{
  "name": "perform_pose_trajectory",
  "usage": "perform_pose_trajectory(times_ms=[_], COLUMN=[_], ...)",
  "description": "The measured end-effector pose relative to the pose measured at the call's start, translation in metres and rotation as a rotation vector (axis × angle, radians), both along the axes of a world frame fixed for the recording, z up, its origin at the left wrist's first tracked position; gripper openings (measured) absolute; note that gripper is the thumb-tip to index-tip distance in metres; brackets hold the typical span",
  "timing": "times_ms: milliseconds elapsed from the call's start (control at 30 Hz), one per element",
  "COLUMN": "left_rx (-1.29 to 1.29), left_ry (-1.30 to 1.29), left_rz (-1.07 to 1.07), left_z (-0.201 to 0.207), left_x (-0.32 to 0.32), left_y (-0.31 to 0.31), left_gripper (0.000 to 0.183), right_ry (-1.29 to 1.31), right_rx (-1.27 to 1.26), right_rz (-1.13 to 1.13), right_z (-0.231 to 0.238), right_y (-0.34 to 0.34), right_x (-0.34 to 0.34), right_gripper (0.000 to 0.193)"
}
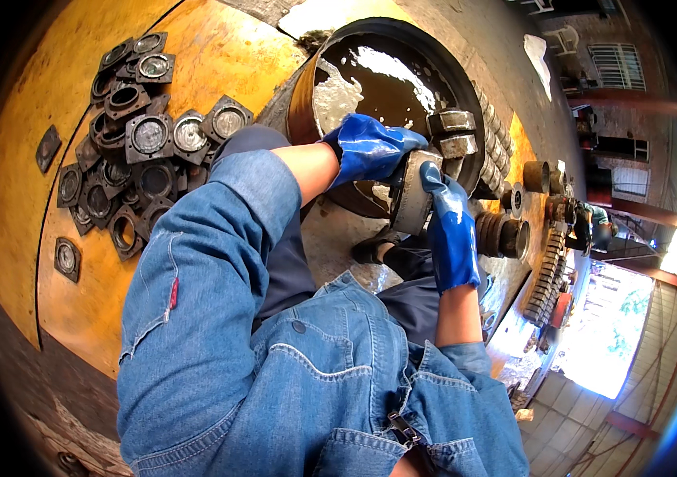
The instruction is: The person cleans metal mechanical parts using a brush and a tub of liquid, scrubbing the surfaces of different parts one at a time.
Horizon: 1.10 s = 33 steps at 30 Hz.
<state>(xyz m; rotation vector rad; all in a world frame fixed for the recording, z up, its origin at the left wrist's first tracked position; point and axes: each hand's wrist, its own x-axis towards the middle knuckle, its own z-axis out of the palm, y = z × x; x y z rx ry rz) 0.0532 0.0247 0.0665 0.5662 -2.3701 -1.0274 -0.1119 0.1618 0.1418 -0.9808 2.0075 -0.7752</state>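
Both my hands wear wet blue rubber gloves. Between them, at the near right rim of a large round metal tub [301,119], is a thick grey metal ring [412,200], tilted up on edge. My left hand [374,149] is closed on the ring's upper left side, its fingertips partly hidden. Along the ring's right side, my right hand [451,226] grips it with fingers over the top edge. Murky brown liquid with pale foam [390,87] lies in the tub. Two wet metal pieces [454,133] rest at the tub's right inner side, just beyond the ring.
Many square metal flanges with round centres [149,135] lie heaped on yellow sheeting [219,48] at left. Stacked metal rings [495,143] line the tub's right side. More ring parts [501,236] and a long row of rings [547,274] stand farther right, near another person [597,226].
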Motion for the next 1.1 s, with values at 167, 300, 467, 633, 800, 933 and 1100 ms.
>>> perform_pose_trajectory(times_ms=[167, 300, 467, 633, 800, 933, 1100], left_rx=[0.389, 1.569, 1.698, 1.589, 1.417, 1.303, 0.927], left_ry=[0.254, 0.419, 0.291, 0.134, 0.021, -0.041, -0.206], left_rz=[-0.095, -0.178, -0.004, 0.072, 0.300, 0.446, 0.498], left_z=[-0.065, -0.044, 0.006, -0.009, -0.039, -0.064, -0.075], left_x=[-0.041, -0.052, -0.059, -0.069, -0.046, -0.034, 0.003], left_y=[-0.003, -0.001, 0.005, 0.001, -0.012, -0.025, -0.061], left_gripper=[0.035, 0.031, 0.031, 0.037, 0.044, 0.051, 0.060], right_ry=[0.044, 0.176, 0.035, 0.227, 0.171, 0.195, -0.239], right_rx=[0.008, -0.064, -0.204, -0.190, -0.552, -0.646, -0.587], right_rz=[-0.009, -0.068, -0.071, -0.019, 0.026, 0.043, 0.149], right_z=[-0.024, -0.071, -0.047, -0.051, -0.042, -0.080, -0.041], right_y=[-0.010, -0.012, 0.001, -0.005, 0.020, -0.003, 0.018], right_x=[-0.011, -0.028, -0.021, -0.024, -0.045, -0.043, -0.071], right_gripper=[0.074, 0.084, 0.069, 0.056, 0.056, 0.030, 0.042])
